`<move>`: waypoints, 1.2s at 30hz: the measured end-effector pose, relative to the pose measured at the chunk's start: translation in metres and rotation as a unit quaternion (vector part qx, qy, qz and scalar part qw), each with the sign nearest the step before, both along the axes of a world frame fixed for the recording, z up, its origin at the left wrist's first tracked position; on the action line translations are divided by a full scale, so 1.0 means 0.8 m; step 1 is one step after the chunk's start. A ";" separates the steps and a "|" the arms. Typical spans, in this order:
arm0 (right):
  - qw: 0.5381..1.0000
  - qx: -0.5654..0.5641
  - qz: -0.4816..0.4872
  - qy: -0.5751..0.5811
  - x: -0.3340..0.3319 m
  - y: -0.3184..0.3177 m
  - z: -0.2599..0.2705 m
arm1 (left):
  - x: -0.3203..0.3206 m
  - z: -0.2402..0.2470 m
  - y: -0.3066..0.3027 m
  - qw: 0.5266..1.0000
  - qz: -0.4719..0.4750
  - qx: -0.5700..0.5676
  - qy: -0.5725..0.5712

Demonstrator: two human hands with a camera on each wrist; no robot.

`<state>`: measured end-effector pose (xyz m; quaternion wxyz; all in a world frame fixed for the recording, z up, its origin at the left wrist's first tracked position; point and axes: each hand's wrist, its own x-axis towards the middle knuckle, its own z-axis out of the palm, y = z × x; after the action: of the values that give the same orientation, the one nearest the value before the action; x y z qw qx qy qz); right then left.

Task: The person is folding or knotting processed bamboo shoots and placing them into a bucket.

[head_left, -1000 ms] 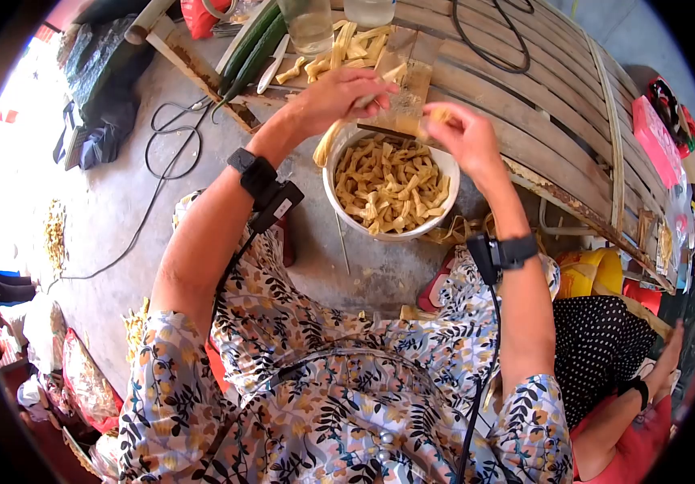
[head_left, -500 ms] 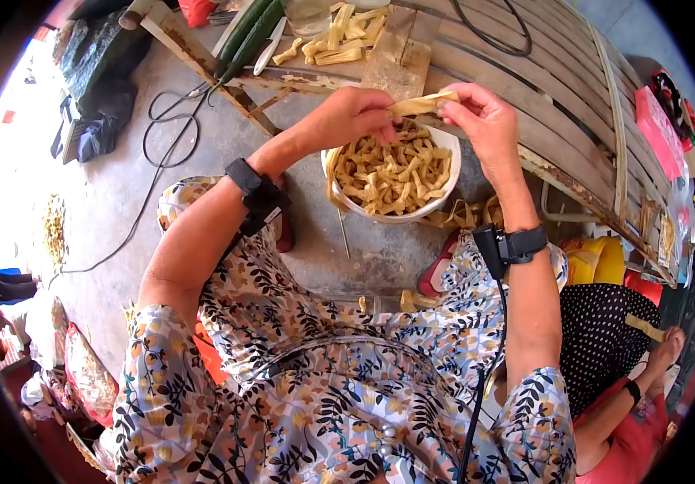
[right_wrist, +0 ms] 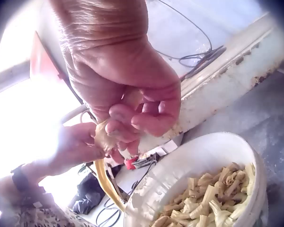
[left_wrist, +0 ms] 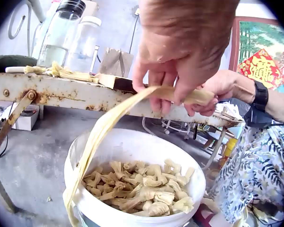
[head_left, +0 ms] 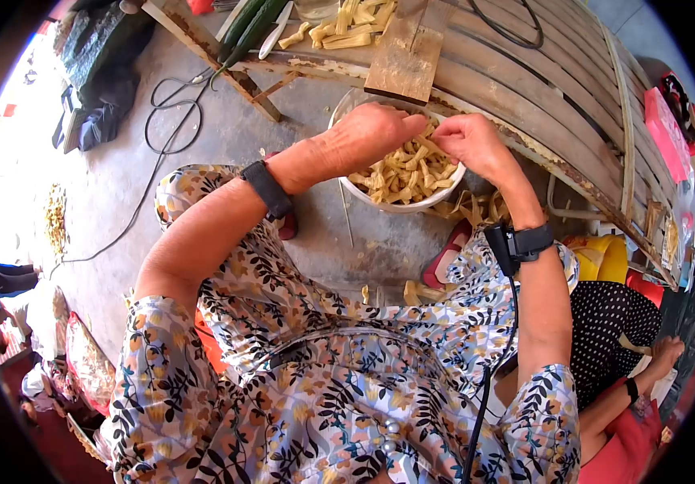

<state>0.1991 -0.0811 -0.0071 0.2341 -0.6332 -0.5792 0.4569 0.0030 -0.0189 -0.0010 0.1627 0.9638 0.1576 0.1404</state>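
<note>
A long, flat, pale yellow strip [left_wrist: 106,123] runs between both hands over a white bucket [left_wrist: 132,142], its loose tail hanging down past the rim. My left hand [head_left: 375,133] pinches the strip between thumb and fingers, back of the hand upward in the head view. Close beside it, my right hand [head_left: 476,145] pinches the short end of the strip, a bunched bit of which shows at the fingertips in the right wrist view. Inside the bucket lie many short knotted pieces [head_left: 404,173] of the same yellow material.
Behind the bucket stands a slatted bench [head_left: 517,89] with a rusty edge and a wooden board [head_left: 408,60]. On it are more yellow pieces [head_left: 351,36], dark green cucumbers [head_left: 249,32] and a clear bottle [left_wrist: 54,47]. Another person's arm [head_left: 617,411] shows at lower right.
A second ago the hands were apart above the bucket; they came together on the strip, stretched it between them, and now work lower and closer together over the bucket.
</note>
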 end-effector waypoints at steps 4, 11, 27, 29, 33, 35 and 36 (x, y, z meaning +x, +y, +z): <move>0.980 -0.133 0.099 0.105 -0.001 -0.018 0.016 | -0.020 -0.002 0.009 0.990 -0.051 -0.133 0.020; 0.933 -0.214 0.189 0.219 -0.026 -0.030 0.037 | -0.041 0.024 0.038 0.931 -0.108 -0.347 0.031; 0.931 -0.045 0.161 0.324 -0.052 -0.026 0.078 | -0.039 0.048 0.051 0.801 -0.062 -0.596 -0.018; 0.949 0.009 0.158 0.273 -0.045 -0.021 0.079 | -0.026 0.027 0.029 0.808 -0.052 -0.585 -0.058; 0.945 0.128 0.118 0.278 -0.048 -0.013 0.068 | -0.017 0.012 0.024 0.711 -0.070 -0.696 -0.068; 0.961 0.096 0.084 0.247 -0.044 -0.016 0.068 | -0.008 -0.008 0.013 0.634 -0.121 -0.759 -0.088; 0.975 0.113 0.083 0.173 -0.043 -0.017 0.072 | -0.005 -0.008 0.006 0.573 -0.166 -0.797 -0.093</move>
<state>0.1650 -0.0945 0.0501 0.3621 -0.4640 -0.6280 0.5091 -0.0014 -0.0142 -0.0077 0.8998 0.4352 0.0271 0.0175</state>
